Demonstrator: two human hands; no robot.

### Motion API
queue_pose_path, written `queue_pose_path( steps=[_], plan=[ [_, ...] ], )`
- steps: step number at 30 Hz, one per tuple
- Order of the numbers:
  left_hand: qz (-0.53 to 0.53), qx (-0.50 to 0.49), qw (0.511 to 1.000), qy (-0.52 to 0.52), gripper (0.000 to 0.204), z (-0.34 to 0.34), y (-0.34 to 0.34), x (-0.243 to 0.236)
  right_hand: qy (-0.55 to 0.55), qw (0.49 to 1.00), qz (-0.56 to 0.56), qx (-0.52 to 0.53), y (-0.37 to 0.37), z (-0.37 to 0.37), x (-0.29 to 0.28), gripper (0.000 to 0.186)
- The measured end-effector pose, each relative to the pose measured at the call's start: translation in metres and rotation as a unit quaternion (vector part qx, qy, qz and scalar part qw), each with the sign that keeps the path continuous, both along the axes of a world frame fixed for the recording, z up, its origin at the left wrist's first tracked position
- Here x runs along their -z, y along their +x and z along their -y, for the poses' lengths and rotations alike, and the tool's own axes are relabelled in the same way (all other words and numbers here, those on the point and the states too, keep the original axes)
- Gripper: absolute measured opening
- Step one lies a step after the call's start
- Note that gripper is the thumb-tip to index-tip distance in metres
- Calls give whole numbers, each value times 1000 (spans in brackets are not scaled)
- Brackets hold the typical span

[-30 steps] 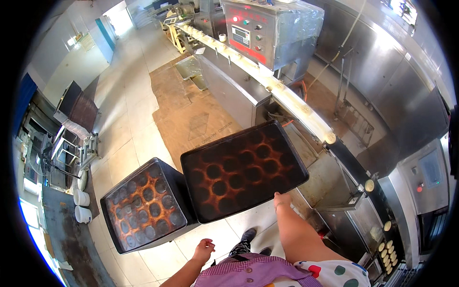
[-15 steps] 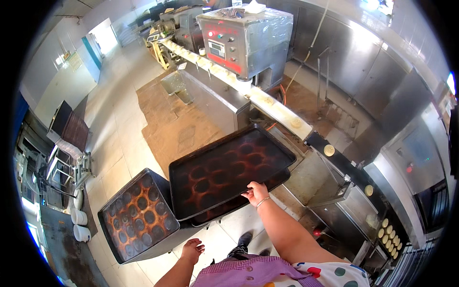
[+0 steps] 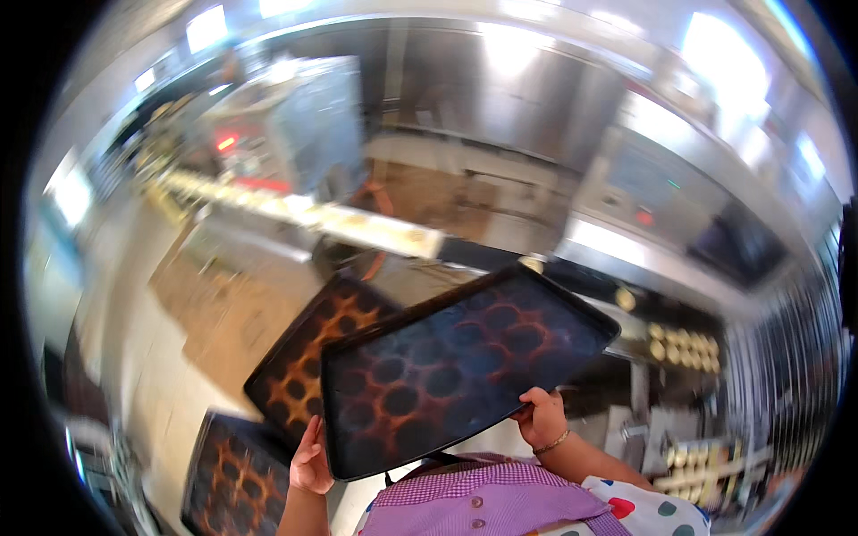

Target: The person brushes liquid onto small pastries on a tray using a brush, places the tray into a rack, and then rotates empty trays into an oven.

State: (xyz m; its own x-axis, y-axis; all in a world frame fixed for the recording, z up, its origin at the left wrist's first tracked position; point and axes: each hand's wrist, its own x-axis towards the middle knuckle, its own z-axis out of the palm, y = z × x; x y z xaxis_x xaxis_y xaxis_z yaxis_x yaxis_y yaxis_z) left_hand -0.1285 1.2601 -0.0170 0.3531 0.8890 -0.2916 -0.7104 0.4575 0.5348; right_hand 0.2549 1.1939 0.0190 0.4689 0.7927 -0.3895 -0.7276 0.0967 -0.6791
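Observation:
My left hand [image 3: 311, 460] grips the left edge of a dark baking tray [image 3: 469, 375] with round, browned marks. My right hand [image 3: 545, 418] holds the same tray by its near edge, right of centre. The tray is raised and tilted in front of me. Behind it to the left, a similar tray [image 3: 302, 384] with orange-brown marks is partly covered. Lower left is another dark tray [image 3: 228, 478] with the same pattern.
A conveyor [image 3: 375, 228] crosses ahead, with pale dough discs [image 3: 684, 348] at its right end. A steel machine [image 3: 317, 125] with red lights stands behind it on the left, a steel cabinet [image 3: 670, 205] on the right. Brown sheeting [image 3: 206, 313] covers some floor. The view is blurred.
The top tray has been lifted and moved rightward off the one beneath. My left hand has risen from empty to grip its left edge. The view has swung right toward the conveyor.

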Motion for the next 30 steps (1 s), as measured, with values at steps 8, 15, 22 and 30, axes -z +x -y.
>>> queue_pose_path(
  steps=[8,15,22,30],
  plan=[
    [-30,418,906,63,82,-55,274,-55,52,914,157,371,154,146,-47,29],
    [55,584,798,135,92,9,569,-78,42,672,331,661,274,208,-52,69],
    [-2,677,698,233,92,38,791,-72,24,610,321,724,434,231,-49,79],
    [-77,653,688,307,84,26,952,-70,70,657,301,687,652,237,6,78]
  ],
)
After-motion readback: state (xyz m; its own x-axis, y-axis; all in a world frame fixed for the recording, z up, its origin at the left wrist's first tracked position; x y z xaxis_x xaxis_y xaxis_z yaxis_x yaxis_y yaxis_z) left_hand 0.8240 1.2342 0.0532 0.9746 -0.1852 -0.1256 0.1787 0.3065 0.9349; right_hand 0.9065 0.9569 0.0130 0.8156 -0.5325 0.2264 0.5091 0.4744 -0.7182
